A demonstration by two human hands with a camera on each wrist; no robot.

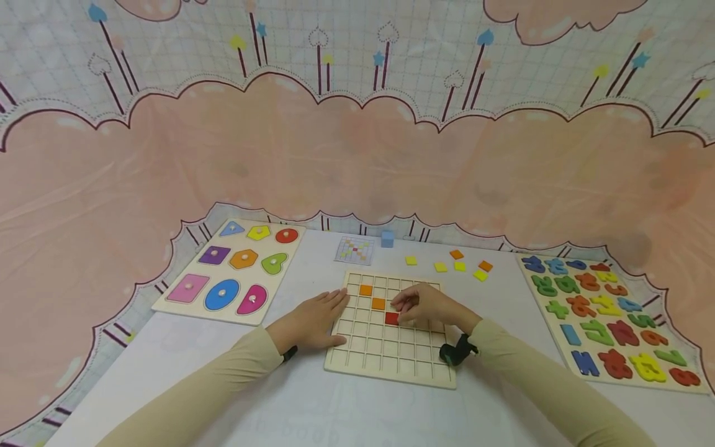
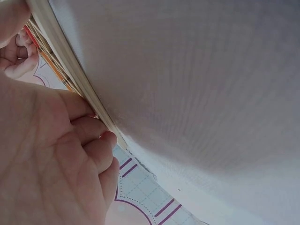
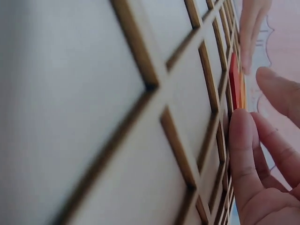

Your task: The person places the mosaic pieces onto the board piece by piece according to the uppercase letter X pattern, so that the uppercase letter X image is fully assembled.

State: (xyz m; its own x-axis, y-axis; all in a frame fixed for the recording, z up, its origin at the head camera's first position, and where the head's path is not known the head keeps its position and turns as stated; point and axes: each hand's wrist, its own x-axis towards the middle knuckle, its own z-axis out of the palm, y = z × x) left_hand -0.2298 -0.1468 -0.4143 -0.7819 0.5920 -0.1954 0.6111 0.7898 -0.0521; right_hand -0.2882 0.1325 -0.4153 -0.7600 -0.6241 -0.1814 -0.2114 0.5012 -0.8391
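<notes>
At frame centre, the left hand [image 1: 313,321] lies flat, fingers together, steadying the grid board [image 1: 391,354] while the right hand [image 1: 427,304], fingertips bunched, seats the red tile [image 1: 392,318] below 2 orange tiles [image 1: 372,297].

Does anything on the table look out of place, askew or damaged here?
Nothing stands out. The grid board lies flat with two orange tiles and a red tile seated in a diagonal. The left hand rests flat on its edge; the right hand touches the red tile. Loose tiles lie scattered behind.
</notes>
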